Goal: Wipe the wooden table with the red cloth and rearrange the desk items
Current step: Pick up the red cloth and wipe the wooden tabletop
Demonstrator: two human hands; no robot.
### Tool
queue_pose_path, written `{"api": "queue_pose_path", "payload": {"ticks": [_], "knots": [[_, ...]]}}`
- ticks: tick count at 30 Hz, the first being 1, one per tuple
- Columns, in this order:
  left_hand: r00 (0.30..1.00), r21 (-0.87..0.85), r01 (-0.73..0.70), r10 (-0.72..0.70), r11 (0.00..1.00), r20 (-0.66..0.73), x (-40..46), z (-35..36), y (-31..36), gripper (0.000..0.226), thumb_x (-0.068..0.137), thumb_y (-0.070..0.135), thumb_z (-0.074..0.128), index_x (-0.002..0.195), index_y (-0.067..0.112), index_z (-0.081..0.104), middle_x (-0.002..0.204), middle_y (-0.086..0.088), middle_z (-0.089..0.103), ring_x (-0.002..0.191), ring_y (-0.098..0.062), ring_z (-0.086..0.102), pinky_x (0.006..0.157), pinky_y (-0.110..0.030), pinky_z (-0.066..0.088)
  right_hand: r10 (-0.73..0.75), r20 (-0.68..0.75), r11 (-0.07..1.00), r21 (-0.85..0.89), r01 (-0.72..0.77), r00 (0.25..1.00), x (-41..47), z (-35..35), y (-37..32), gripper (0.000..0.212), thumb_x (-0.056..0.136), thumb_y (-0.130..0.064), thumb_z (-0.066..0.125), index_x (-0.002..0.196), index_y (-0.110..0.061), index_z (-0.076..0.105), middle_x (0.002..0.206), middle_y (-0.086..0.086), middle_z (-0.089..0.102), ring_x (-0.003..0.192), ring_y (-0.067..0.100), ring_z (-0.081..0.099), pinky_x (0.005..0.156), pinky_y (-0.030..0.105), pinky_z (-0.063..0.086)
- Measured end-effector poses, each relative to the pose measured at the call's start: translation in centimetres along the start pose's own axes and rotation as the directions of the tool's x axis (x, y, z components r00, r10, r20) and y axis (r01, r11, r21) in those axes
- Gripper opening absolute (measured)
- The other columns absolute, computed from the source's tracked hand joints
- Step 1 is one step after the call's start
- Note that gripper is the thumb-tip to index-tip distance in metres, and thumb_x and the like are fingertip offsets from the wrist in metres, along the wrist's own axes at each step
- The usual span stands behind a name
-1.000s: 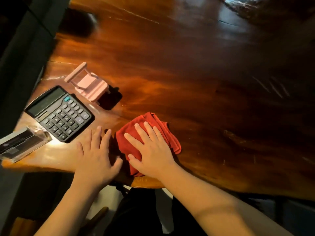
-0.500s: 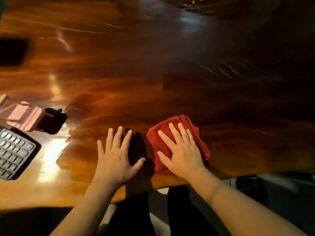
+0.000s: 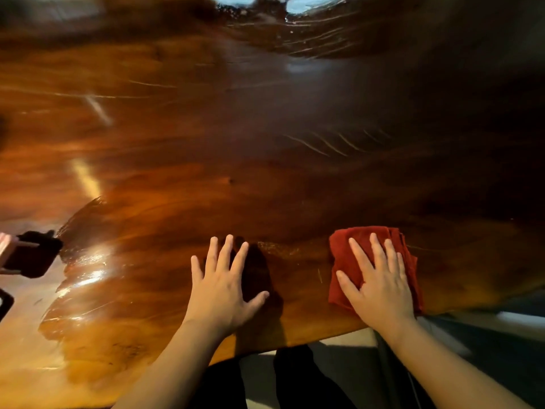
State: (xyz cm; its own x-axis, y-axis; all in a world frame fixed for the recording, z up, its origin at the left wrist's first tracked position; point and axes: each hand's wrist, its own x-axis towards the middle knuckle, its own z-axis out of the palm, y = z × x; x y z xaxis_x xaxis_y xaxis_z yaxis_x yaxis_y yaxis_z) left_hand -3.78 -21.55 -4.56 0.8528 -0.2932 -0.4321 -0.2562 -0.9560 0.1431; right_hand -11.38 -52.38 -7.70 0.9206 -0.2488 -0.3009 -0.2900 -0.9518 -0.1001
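Note:
The folded red cloth [image 3: 348, 261] lies near the front edge of the glossy wooden table [image 3: 236, 172], right of centre. My right hand [image 3: 380, 287] presses flat on top of it, fingers spread. My left hand [image 3: 221, 287] rests flat on the bare wood to the left of the cloth, holding nothing. At the far left edge only a sliver of the pink stand [image 3: 4, 246] with its dark shadow shows, and below it a corner of the black calculator [image 3: 4, 302].
The table's front edge runs diagonally below my hands, with floor and my dark-clothed legs [image 3: 289, 379] beneath. Bright reflections lie on the wood at the left and far top.
My right hand has slid the red cloth to the right along the front edge. The view has shifted right, so the calculator and pink stand are nearly out of frame.

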Motion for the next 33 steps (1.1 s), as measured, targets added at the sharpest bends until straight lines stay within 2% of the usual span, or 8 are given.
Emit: {"api": "queue_pose_path", "payload": {"ticks": [8,13,18,23,28,30,33], "knots": [[0.999,-0.032,0.048,-0.048,0.998,0.003,-1.1,0.1,-1.0,0.105,0.076,0.089,0.029,0.158,0.034,-0.007,0.168,-0.002,-0.011,0.150,-0.029,-0.024,0.117,-0.060,-0.006,0.014,0.030,0.999,-0.047,-0.012,0.999,0.1,-0.6,-0.8,0.083,0.090,-0.079,0.005,0.162,-0.038,0.004,0.171,0.011,0.010,0.157,0.035,0.002,0.126,0.052,0.004],[0.997,-0.052,0.079,-0.079,0.996,0.013,-2.2,0.0,-3.8,0.104,0.077,0.088,0.029,0.158,0.034,-0.008,0.168,-0.002,-0.012,0.150,-0.029,-0.024,0.118,-0.060,-0.006,0.085,0.056,0.996,-0.042,-0.083,0.995,-0.9,-0.1,-3.7,0.086,0.087,-0.079,-0.003,0.161,-0.035,-0.008,0.172,0.011,0.002,0.157,0.035,-0.004,0.126,0.051,0.000],[0.991,-0.074,0.133,-0.134,0.988,-0.008,-3.8,0.1,-6.9,0.103,0.077,0.087,0.030,0.158,0.034,-0.006,0.169,-0.002,-0.010,0.151,-0.030,-0.021,0.118,-0.060,-0.004,-0.009,0.089,0.998,-0.069,0.015,0.996,-2.6,1.6,-8.7,0.080,0.089,-0.078,0.004,0.156,-0.039,-0.017,0.172,0.010,0.002,0.157,0.035,-0.005,0.125,0.050,-0.005],[0.971,-0.118,0.236,-0.238,0.964,-0.001,-6.8,1.3,-10.8,0.103,0.077,0.086,0.031,0.158,0.035,-0.006,0.169,-0.002,-0.011,0.151,-0.030,-0.020,0.118,-0.061,-0.001,-0.209,0.114,0.972,-0.082,0.219,0.971,-4.2,2.6,-15.1,0.079,0.093,-0.075,0.019,0.159,-0.037,0.003,0.170,0.013,0.017,0.156,0.038,0.009,0.124,0.054,0.005],[0.916,-0.202,0.394,-0.402,0.897,0.003,-10.6,2.9,-14.5,0.103,0.076,0.087,0.031,0.157,0.036,-0.005,0.169,-0.001,-0.010,0.152,-0.029,-0.019,0.119,-0.060,-0.003,-0.450,0.143,0.883,-0.080,0.463,0.882,-5.9,3.3,-22.1,0.078,0.091,-0.068,0.041,0.159,-0.032,0.029,0.164,0.016,0.032,0.152,0.041,0.021,0.121,0.055,0.010],[0.893,-0.241,0.438,-0.451,0.866,0.000,-12.0,3.3,-15.8,0.102,0.076,0.087,0.029,0.158,0.036,-0.004,0.169,-0.001,-0.009,0.152,-0.029,-0.017,0.120,-0.059,-0.002,-0.533,0.155,0.832,-0.085,0.549,0.832,-6.5,3.5,-24.4,0.078,0.089,-0.067,0.045,0.157,-0.031,0.035,0.163,0.017,0.035,0.151,0.042,0.025,0.121,0.056,0.012],[0.868,-0.300,0.468,-0.496,0.831,-0.020,-13.7,3.3,-17.7,0.100,0.079,0.085,0.032,0.158,0.034,0.000,0.169,-0.002,-0.005,0.153,-0.029,-0.012,0.121,-0.057,0.001,-0.564,0.162,0.809,-0.087,0.581,0.809,-6.9,3.5,-25.9,0.078,0.087,-0.067,0.047,0.156,-0.030,0.037,0.161,0.018,0.037,0.149,0.044,0.029,0.120,0.055,0.012]]}}
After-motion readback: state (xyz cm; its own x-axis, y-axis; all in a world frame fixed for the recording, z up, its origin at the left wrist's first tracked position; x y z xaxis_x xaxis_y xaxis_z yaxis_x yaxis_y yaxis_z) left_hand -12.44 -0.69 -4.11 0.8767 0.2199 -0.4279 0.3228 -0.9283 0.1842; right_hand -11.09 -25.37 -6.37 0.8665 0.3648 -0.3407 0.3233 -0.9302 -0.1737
